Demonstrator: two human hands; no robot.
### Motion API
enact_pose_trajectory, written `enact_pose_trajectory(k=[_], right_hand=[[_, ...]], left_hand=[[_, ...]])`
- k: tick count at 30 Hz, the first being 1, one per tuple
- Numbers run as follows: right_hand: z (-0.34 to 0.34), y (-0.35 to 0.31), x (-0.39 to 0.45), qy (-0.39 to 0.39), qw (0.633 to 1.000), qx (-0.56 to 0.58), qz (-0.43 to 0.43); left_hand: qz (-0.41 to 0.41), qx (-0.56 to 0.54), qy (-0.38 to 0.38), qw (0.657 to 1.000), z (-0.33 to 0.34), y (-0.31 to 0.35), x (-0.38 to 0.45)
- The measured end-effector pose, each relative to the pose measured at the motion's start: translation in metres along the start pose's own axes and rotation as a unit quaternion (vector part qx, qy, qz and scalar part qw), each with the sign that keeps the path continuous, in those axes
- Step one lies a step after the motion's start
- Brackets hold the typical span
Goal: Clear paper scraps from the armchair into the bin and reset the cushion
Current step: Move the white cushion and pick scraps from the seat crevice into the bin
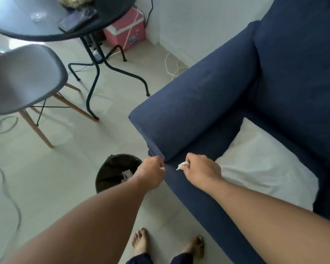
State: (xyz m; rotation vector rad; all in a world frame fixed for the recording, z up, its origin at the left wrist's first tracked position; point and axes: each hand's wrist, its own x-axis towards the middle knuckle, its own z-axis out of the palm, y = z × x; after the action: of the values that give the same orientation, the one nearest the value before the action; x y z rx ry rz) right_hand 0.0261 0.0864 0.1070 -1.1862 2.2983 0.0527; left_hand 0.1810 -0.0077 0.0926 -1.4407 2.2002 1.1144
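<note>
A dark blue armchair (pixel 208 103) fills the right side, with a white seat surface (pixel 265 168) showing where the cushion sits. My right hand (pixel 200 171) is closed over the chair's front edge, holding a white paper scrap (pixel 183 165). My left hand (pixel 151 172) is closed just left of the armrest's front corner, with a small bit of white paper (pixel 162 168) at its fingertips. A round black bin (pixel 114 168) stands on the floor just left of the left hand, with white scraps (pixel 127 175) inside it.
A grey shell chair with wooden legs (pixel 25 80) stands at the left. A round dark table on black legs (pixel 61 21) is at the back, a pink box (pixel 126 29) behind it. Cables (pixel 6 187) trail over the pale tiled floor. My bare feet (pixel 168 244) are at the bottom.
</note>
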Motion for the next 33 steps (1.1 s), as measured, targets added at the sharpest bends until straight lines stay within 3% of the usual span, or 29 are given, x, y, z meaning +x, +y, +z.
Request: enact_pose_trajectory(k=[13,28,33], right_hand=[[0.069,-0.144,-0.004,-0.061,0.993,-0.018,-0.099],[0.087,-0.191,0.003,-0.06,0.994,-0.002,-0.09],[0.098,-0.194,-0.007,-0.097,0.993,0.02,-0.059]], left_hand=[[-0.107,-0.02,0.051,0.993,-0.029,-0.157,-0.024],[-0.099,0.041,0.005,0.994,-0.036,-0.208,-0.038],[-0.077,0.082,-0.004,0.994,-0.047,-0.215,-0.036]])
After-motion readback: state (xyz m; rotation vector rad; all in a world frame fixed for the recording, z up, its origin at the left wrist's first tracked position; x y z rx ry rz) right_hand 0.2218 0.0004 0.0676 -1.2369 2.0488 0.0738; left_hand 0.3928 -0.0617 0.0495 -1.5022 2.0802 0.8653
